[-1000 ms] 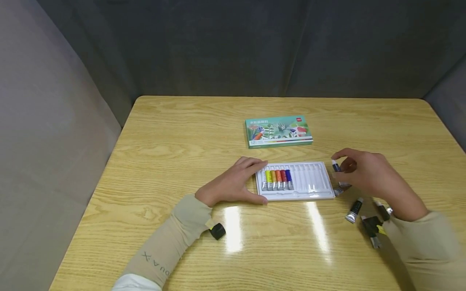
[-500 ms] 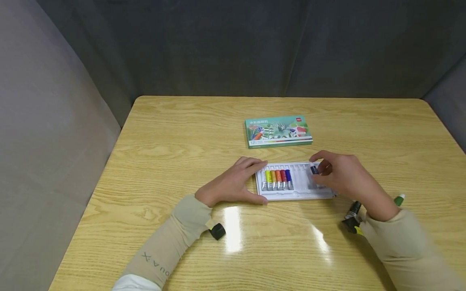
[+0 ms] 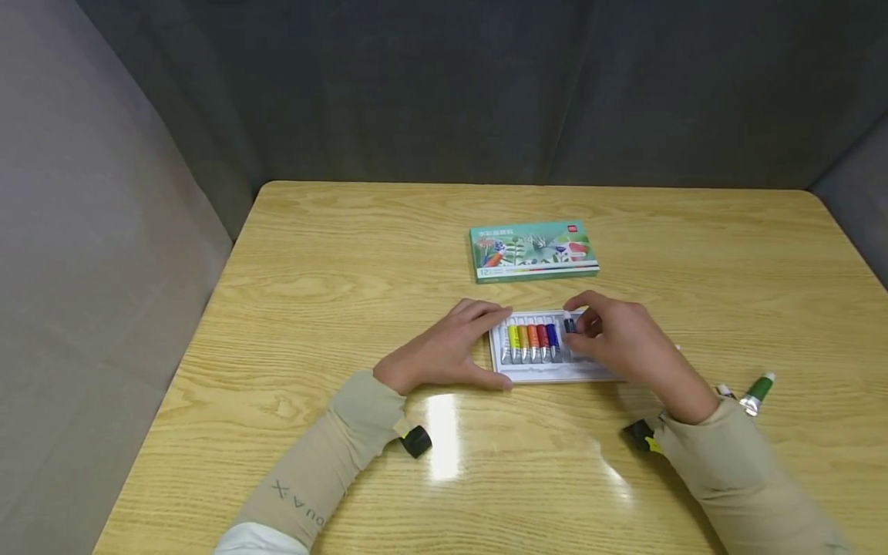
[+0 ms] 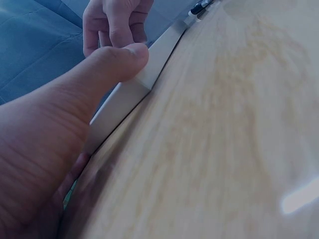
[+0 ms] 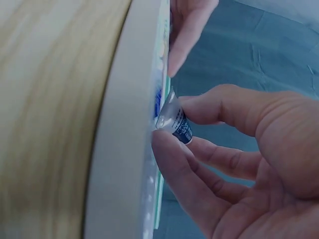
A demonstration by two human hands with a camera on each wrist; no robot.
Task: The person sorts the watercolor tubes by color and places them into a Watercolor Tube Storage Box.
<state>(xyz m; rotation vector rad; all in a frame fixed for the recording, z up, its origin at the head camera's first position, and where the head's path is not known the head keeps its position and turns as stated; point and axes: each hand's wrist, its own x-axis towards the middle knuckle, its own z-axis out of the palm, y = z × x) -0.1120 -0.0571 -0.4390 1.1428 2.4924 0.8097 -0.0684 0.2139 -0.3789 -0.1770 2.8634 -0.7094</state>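
- The left hand (image 3: 444,353) has a wide-spread grip on the left end of a white rectangular plastic tray (image 3: 555,375), thumb at its near edge, fingertips at its far edge.
- The right hand (image 3: 627,335) has a narrow grip, pinching a small dark blue paint tube (image 5: 183,130) with a white cap and silvery end, over the tray; contact with the tray is unclear.
- Just left of that tube, a row of small paint tubes (image 3: 533,338), yellow through blue, lies in the tray.
- Behind, a flat teal printed box (image 3: 534,250) lies on the wood-grain tabletop (image 3: 347,254).
- A green paint tube (image 3: 760,387) lies farther right.
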